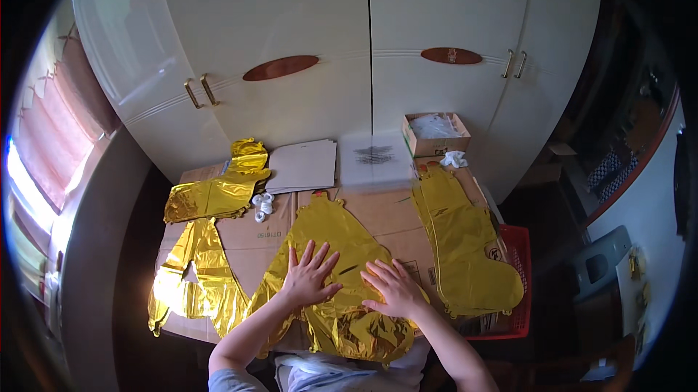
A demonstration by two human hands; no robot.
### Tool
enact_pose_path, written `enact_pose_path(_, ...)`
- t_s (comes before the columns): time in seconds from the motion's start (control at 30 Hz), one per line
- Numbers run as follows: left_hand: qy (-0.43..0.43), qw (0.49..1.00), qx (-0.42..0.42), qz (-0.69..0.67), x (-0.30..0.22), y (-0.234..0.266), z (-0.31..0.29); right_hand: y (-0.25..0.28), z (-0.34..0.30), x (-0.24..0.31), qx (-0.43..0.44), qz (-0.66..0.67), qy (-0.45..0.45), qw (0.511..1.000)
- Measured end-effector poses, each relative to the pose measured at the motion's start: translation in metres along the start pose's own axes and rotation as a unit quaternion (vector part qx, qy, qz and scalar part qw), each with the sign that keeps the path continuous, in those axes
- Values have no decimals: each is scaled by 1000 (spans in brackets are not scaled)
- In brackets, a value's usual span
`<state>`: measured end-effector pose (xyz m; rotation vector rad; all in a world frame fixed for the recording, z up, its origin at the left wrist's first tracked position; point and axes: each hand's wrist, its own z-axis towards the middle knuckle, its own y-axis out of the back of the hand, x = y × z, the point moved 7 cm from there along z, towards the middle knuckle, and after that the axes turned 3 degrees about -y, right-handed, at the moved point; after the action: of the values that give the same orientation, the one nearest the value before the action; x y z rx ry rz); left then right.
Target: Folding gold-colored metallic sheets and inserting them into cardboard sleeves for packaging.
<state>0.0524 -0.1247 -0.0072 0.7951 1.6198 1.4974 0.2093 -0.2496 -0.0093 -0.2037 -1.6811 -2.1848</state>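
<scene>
Gold foil piece (342, 228) lies across the middle of the cardboard (243, 236), its crumpled end at the cardboard's near edge. In the head view, the left hand (309, 279) rests palm down on it, fingers spread wide, with no grip showing. The right hand (398, 292) also lies open there, fingers slightly bent, the foil puckered beside them; it too grasps nothing that shows.

The step in hand looks like smoothing the foil. To do it well, the left palm should anchor lightly while the right strokes from the dark slit (349, 270) toward the cardboard's near edge, where creases gather. Flat fingers, not nails, suit film that probably creases easily. Strokes should spare the 2 neighbours: the left foil shape (203, 247) on the cardboard's left and the right foil shape (465, 239) on its right.
</scene>
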Motion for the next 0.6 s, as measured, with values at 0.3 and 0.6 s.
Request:
enact_pose_path(0.3, -31, 999, -32, 26, 7, -5, -5, -5, 2, 5, 23, -52, -23, 998)
enact_pose_path(0.6, -32, 999, -26, 7, 13, -4, -8, -28, 55, 38, 43, -89, -49, 994)
